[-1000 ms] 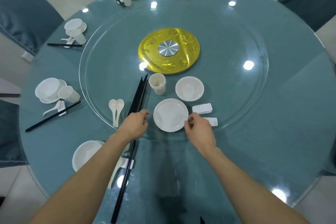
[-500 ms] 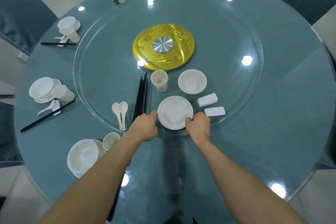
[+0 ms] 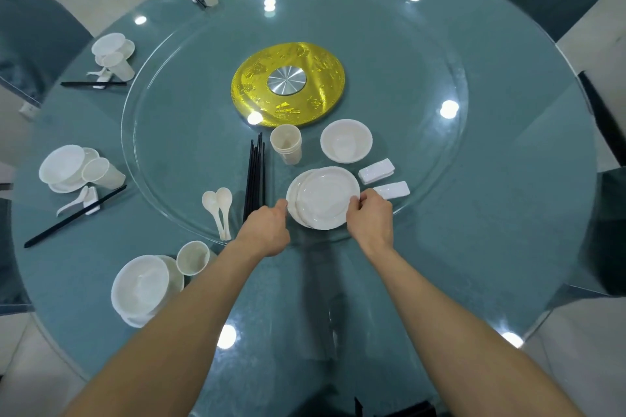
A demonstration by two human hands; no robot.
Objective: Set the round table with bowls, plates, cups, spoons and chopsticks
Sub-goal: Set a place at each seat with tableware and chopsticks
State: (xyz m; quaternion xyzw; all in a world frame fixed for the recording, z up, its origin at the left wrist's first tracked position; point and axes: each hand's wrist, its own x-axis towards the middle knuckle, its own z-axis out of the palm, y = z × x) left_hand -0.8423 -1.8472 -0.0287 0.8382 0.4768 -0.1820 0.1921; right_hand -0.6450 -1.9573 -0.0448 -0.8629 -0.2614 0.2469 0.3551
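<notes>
While between two hands (image 3: 267, 230) (image 3: 369, 218), two plates (image 3: 327, 201).

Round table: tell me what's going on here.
A person is setting it. The right hand pinches the top white round plate, offset from the lower plate on the glass turntable; the left hand touches that plate's left edge. Black chopsticks, stacked cream cups and a white bowl wait alongside. Several settings already stand around the rim.
</notes>
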